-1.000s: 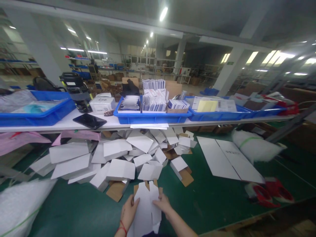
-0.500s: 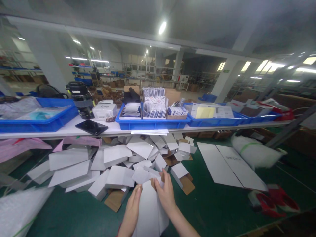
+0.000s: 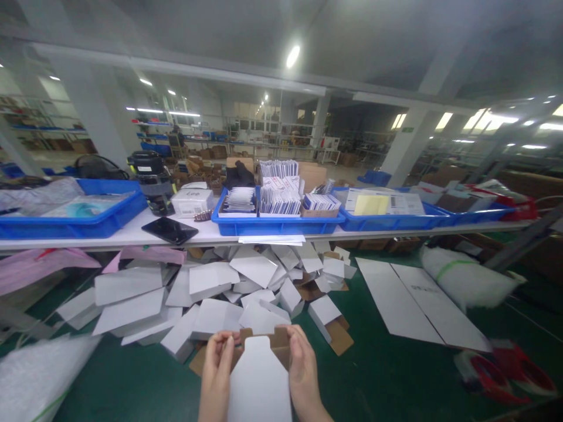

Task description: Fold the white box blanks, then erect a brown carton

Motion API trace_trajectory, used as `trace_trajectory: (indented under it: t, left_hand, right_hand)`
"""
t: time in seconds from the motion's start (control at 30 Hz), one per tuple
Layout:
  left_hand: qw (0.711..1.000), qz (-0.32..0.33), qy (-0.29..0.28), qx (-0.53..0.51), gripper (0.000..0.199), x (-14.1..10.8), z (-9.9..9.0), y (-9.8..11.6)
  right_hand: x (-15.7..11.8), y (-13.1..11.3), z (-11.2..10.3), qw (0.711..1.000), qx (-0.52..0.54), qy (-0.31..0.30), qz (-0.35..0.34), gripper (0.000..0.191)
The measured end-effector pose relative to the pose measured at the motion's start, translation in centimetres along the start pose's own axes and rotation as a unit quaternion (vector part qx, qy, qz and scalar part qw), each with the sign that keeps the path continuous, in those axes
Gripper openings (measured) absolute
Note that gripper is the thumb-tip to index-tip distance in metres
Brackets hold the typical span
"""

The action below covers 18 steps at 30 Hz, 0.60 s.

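Note:
Between my two hands is a white cardboard box (image 3: 260, 381), its far end toward the pile and its brown inner flaps spread outward. My left hand (image 3: 219, 366) pinches the left flap with thumb and fingers. On the other side, my right hand (image 3: 301, 366) grips the right flap and side edge. A white end flap lies between the two brown ones. Just beyond my hands, a heap of white folded boxes (image 3: 217, 316) covers the green table (image 3: 365, 381); several show brown insides.
A shelf (image 3: 220, 233) behind the heap carries blue trays (image 3: 277, 225) of white packets and papers, a black phone (image 3: 170, 230) and a small white box (image 3: 192, 201). Flat white cardboard (image 3: 422, 302) and red tape dispensers (image 3: 505, 369) lie right. Plastic wrap (image 3: 39, 375) sits front left.
My hands have spread apart at the box's far end, and its brown side flaps now stand out. The box has turned more squarely toward me. The view has shifted slightly.

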<state>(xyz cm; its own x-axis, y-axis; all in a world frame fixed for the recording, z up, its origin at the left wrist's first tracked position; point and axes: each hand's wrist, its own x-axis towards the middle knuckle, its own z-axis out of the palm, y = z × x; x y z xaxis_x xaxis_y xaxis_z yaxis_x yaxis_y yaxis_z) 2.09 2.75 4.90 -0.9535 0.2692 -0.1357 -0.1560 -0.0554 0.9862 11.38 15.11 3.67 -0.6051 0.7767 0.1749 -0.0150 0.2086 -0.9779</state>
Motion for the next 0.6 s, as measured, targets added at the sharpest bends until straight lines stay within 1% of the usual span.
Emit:
trace_trajectory:
  t: [0.07,0.17,0.23,0.27,0.33,0.4,0.43,0.5,0.53,0.57,0.6]
  left_hand:
    - [1.0,-0.007,-0.004,-0.021,0.052,0.4,-0.2,-0.2]
    - [0.997,-0.03,-0.07,0.001,0.051,0.5,-0.7,-1.0]
    - [0.993,-0.042,-0.108,0.025,0.054,0.2,-1.2,-1.7]
    - [0.992,-0.053,-0.112,0.034,0.055,0.1,-1.4,-2.1]
    - [0.991,-0.078,-0.096,0.046,0.055,-0.2,-2.0,-2.8]
    - [0.992,-0.096,-0.072,0.051,0.054,-0.4,-2.4,-3.2]
    - [0.992,-0.094,-0.061,0.051,0.054,-0.5,-2.5,-3.3]
    - [0.995,-0.075,-0.042,0.049,0.055,-0.5,-2.7,-3.3]
    - [0.996,-0.069,-0.034,0.048,0.056,-0.4,-2.7,-3.2]
    - [0.996,-0.068,-0.026,0.046,0.057,-0.4,-2.7,-3.2]
    - [0.997,-0.069,-0.014,0.04,0.057,-0.3,-2.6,-3.2]
  right_hand:
    - [-0.9,0.0,0.4,1.0,0.011,0.011,0.01,0.059]
    - [-2.0,1.1,0.9,0.995,0.031,0.038,0.09,0.061]
    - [-2.3,2.2,1.1,0.987,0.052,0.034,0.146,0.06]
    - [-2.4,2.7,1.1,0.983,0.069,0.022,0.166,0.058]
    - [-2.4,3.3,1.1,0.976,0.112,0.004,0.187,0.056]
    - [-2.5,3.8,1.1,0.979,0.114,-0.004,0.168,0.054]
    - [-2.6,3.9,1.0,0.986,0.094,-0.015,0.14,0.051]
    - [-3.1,4.2,0.9,0.996,0.024,-0.068,0.059,0.045]
    - [-3.4,4.4,0.9,0.995,-0.011,-0.096,0.018,0.042]
    - [-3.8,4.5,0.9,0.993,-0.038,-0.111,-0.014,0.039]
    - [-4.2,4.7,0.9,0.991,-0.059,-0.111,-0.034,0.036]
